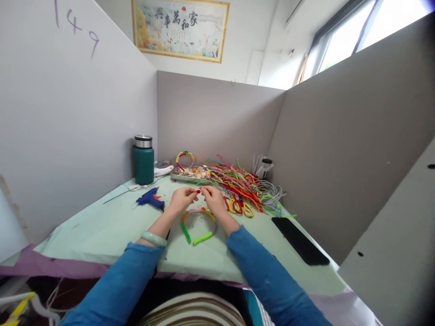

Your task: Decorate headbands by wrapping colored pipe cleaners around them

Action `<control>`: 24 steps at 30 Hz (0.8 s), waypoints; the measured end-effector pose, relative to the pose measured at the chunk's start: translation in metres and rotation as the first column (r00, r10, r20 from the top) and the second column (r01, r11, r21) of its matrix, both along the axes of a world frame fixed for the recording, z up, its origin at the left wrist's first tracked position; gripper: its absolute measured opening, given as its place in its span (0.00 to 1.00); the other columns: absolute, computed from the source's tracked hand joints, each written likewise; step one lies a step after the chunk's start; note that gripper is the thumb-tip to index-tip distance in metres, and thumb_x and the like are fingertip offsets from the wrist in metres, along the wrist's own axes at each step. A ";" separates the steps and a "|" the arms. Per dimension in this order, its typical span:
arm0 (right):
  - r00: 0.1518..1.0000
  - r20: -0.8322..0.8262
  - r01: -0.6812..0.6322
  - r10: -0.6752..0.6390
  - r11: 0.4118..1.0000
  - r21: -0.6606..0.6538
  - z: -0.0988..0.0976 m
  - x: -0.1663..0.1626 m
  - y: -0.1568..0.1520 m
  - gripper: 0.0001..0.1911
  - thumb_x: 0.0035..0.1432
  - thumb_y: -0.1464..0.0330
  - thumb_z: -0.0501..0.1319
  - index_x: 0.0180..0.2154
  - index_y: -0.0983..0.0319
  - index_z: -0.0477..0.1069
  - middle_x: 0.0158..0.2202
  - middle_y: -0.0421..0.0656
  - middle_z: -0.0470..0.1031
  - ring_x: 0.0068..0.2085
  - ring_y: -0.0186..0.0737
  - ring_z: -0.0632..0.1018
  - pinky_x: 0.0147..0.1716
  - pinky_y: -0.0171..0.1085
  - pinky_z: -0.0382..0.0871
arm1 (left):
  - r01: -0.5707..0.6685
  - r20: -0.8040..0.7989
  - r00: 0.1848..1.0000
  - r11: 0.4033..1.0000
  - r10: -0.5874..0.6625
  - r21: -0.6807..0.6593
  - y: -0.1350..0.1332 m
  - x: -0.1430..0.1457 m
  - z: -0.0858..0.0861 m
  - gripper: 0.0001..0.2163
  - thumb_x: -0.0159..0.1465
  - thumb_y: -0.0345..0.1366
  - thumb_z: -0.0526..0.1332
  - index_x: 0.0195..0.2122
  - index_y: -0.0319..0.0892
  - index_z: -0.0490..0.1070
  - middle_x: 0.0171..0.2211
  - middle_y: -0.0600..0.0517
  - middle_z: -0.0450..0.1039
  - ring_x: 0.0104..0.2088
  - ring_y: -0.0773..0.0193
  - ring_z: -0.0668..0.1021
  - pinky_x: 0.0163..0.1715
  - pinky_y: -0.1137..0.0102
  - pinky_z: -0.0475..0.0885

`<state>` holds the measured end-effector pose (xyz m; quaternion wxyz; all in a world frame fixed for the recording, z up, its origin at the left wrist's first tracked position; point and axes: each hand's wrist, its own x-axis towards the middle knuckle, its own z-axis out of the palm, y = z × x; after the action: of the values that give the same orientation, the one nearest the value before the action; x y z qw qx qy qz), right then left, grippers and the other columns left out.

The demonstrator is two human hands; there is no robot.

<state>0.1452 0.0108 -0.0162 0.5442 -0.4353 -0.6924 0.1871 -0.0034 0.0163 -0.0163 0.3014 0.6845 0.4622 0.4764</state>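
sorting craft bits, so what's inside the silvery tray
The silvery tray holds small mixed pieces, including orange and white ones. Colourful pipe cleaners cover its right end, hiding whatever lies there. Whether the fuzzy ring stands inside or behind is unclear.

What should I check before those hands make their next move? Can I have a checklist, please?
1. Small bright-red piece held: ok, at the fingertips of the left hand, with the right hand close by.
2. Curved, multicoloured fuzzy band within reach: ok, lying on the table just below the hands.
3. Blue plastic glue gun out of the hands: ok, lying beyond the left hand's outer side.
4. Glue gun cool: cannot tell.
5. Scissors with red and yellow handles clear of the colourful heap of fuzzy stems: not ok, their handles poke out beside it.
6. Dark green bottle with silver lid upright: ok.
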 end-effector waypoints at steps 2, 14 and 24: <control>0.986 0.160 0.034 -0.053 0.992 0.119 0.002 0.004 -0.003 0.11 0.58 0.67 0.55 0.38 0.61 0.74 0.36 0.43 0.74 0.34 0.35 0.73 0.36 0.34 0.64 | -0.048 -0.202 0.977 0.993 0.070 0.111 -0.001 -0.001 0.000 0.09 0.56 0.38 0.56 0.32 0.41 0.73 0.26 0.51 0.77 0.26 0.66 0.75 0.28 0.73 0.67; 0.851 0.489 0.107 -0.190 0.975 0.193 0.000 0.007 -0.005 0.07 0.57 0.69 0.57 0.31 0.61 0.73 0.32 0.43 0.72 0.34 0.37 0.71 0.35 0.34 0.59 | -0.138 -0.550 0.776 0.933 0.310 0.332 -0.012 -0.001 0.001 0.11 0.60 0.39 0.53 0.36 0.47 0.76 0.34 0.49 0.78 0.36 0.59 0.77 0.34 0.70 0.65; 0.931 -0.359 -0.122 0.066 0.983 -0.137 -0.006 -0.007 0.000 0.10 0.48 0.63 0.60 0.27 0.64 0.72 0.21 0.38 0.69 0.23 0.33 0.67 0.24 0.32 0.61 | 0.122 0.158 0.982 0.988 -0.106 -0.099 -0.004 0.008 0.001 0.15 0.53 0.45 0.59 0.31 0.36 0.73 0.28 0.46 0.77 0.21 0.69 0.72 0.23 0.73 0.67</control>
<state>0.1378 0.0112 -0.0218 0.6140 -0.4025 -0.5868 0.3417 0.0043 0.0121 -0.0156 0.3993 0.6542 0.4230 0.4835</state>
